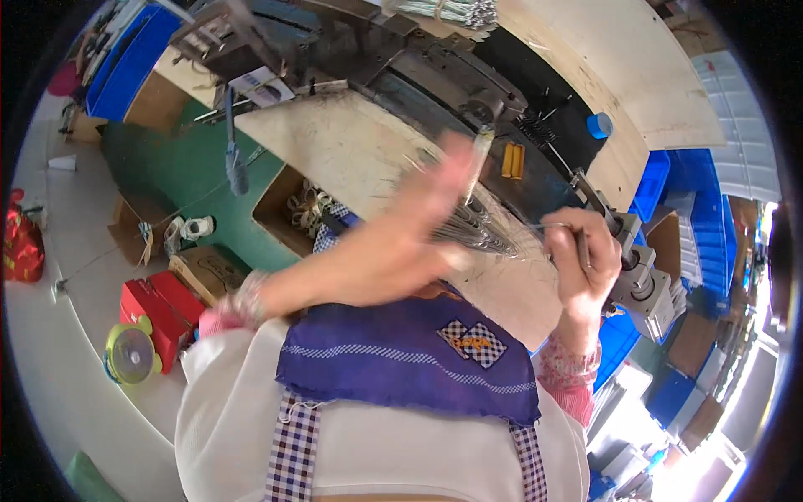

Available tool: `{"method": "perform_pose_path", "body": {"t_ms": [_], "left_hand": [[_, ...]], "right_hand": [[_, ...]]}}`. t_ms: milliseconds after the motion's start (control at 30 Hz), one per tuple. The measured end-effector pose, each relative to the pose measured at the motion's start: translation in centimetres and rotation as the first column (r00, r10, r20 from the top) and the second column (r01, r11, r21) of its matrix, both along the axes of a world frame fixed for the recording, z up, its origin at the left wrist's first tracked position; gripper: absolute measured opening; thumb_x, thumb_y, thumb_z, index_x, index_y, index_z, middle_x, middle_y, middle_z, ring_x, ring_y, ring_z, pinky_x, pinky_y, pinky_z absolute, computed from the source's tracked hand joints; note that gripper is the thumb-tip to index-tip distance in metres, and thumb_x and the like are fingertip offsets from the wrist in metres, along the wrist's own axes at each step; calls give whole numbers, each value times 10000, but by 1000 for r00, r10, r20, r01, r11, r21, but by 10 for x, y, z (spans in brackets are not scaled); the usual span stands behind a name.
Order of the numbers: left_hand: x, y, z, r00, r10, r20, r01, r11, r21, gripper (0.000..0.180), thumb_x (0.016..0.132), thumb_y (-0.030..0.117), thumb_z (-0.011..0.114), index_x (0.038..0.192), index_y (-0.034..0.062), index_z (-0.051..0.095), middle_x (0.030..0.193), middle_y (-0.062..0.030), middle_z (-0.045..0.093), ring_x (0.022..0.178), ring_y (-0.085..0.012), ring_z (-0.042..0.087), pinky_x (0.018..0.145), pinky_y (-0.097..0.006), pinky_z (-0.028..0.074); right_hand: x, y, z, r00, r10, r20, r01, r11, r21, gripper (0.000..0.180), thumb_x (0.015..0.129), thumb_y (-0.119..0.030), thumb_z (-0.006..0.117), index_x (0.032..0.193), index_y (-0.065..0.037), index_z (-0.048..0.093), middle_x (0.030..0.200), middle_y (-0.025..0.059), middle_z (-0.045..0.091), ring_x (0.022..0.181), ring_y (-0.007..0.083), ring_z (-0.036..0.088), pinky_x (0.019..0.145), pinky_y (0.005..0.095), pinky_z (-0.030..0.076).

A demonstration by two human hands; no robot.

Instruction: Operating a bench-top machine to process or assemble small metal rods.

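My left hand point(418, 222) is smeared by motion above the wooden worktop point(335, 134), so what its fingers do or hold cannot be made out. Beside and partly behind it lies a pile of thin, bent metal wires point(489, 234). To the right of the pile, my right hand point(581, 251) is closed, fingers curled, with a thin metal wire point(552, 224) pinched in it. A dark metal machine point(443, 79) stands just beyond both hands. A small yellow block point(513, 161) rests on its near side.
An open cardboard box point(276, 209) with loose items stands left of the worktop. A blue cap point(599, 125) sits at the far right. Metal fittings point(644, 284) are right of my right hand, near blue bins point(707, 226). Bundled wires point(452, 12) lie at the back.
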State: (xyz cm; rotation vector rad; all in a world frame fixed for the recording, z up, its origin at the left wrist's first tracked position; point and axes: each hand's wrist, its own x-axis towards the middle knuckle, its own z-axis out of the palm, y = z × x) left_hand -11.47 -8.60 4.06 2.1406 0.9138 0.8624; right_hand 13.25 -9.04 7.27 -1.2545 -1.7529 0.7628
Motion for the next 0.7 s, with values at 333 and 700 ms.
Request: {"method": "perform_pose_path", "body": {"t_ms": [333, 700], "left_hand": [[0, 39, -57, 957, -35, 287, 159, 894, -420, 227, 1024, 235, 394, 955, 48, 502, 910, -29, 494, 831, -111, 518, 716, -268, 472], [25, 54, 30, 504, 386, 773, 744, 260, -615, 192, 997, 284, 432, 942, 117, 510, 678, 32, 428, 435, -34, 282, 381, -196, 209]], "right_hand": [[33, 26, 5, 841, -361, 404, 260, 923, 282, 170, 836, 39, 605, 996, 15, 658, 864, 120, 638, 788, 191, 639, 699, 279, 495], [17, 71, -18, 716, -192, 672, -138, 904, 405, 263, 700, 22, 609, 958, -31, 622, 812, 85, 563, 768, 266, 573, 657, 365, 506]]}}
